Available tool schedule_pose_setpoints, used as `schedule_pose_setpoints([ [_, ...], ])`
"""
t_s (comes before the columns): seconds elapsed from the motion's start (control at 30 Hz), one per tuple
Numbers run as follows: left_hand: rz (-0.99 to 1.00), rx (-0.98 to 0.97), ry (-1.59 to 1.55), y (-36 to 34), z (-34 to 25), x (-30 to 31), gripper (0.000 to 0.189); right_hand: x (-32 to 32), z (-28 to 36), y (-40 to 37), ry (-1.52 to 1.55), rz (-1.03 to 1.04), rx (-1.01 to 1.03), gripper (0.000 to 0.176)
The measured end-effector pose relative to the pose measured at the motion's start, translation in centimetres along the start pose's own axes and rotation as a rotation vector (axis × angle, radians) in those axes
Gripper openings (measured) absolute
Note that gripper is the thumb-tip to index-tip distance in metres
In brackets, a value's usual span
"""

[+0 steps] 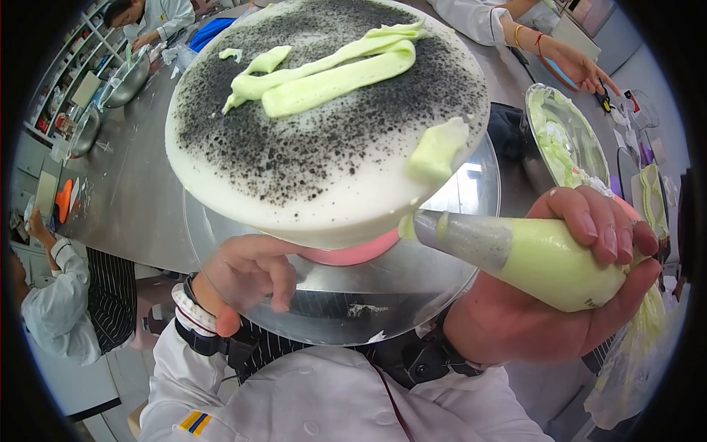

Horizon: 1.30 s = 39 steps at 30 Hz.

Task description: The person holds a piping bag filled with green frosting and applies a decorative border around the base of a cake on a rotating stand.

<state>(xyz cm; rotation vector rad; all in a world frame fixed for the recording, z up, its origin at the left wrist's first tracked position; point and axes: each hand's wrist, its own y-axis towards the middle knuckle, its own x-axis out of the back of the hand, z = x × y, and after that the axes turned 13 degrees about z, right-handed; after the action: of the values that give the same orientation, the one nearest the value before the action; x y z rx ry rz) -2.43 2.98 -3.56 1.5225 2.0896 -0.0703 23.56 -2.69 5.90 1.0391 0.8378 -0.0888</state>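
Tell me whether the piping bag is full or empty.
Mostly full: the piping bag bulges with pale green cream in the right hand, its nozzle at the cake edge.

Single view, head-worn, wide fisheye; dark round border rings the frame. Lens tips steeply down, catching the wearer's own white jacket point(317, 398) along the bottom. Very near: speckled cake point(324, 147) fills the upper middle, left hand point(250, 272) and right hand point(530, 324) with piping bag point(545, 261) just below. Steel surface point(132, 199) curves away upper left; co-workers point(66, 309) at the margins only.
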Motion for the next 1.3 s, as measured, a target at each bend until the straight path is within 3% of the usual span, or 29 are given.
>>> schedule_pose_setpoints([
  [1.3, 0.034, -0.019, -0.007, -0.10, -0.03, 0.23, 0.107, 0.15, 0.04, 0.02, -0.001, -0.003, -0.038, 0.016],
])
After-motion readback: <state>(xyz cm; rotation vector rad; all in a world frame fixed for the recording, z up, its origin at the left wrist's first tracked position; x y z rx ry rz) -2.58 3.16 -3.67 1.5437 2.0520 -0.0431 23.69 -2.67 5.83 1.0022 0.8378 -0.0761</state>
